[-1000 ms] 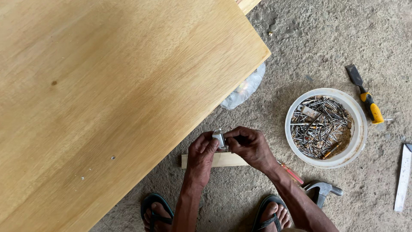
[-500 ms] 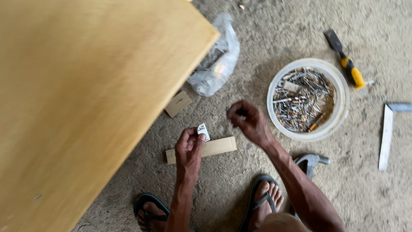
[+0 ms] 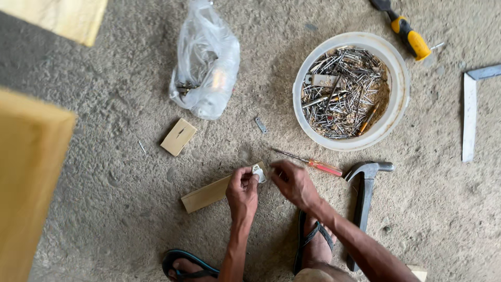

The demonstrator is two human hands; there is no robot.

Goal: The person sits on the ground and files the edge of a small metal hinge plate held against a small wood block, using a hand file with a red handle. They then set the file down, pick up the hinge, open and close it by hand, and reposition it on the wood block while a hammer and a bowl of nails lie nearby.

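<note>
Floor: rough grey concrete floor (image 3: 125,209), dusty, with tools scattered about.
Left hand (image 3: 242,192): grip pinched shut on a small pale metal piece (image 3: 258,172), held just above the floor.
Right hand (image 3: 293,183): fingers curled together just beside the metal piece; whether they touch it I cannot tell.
Wood strip (image 3: 209,193): lies flat under the left hand, its far end hidden by the hands.
Screwdriver (image 3: 313,163): thin, red-handled, just beyond the right hand.
Hammer (image 3: 364,196): lies beside the right forearm.
Tub (image 3: 399,99): white, round, full of nails and screws (rusty ones mixed in).
Plastic bag (image 3: 206,68): clear, crumpled, well apart from the hands.
Wood block (image 3: 178,137): small, near the bag.
</note>
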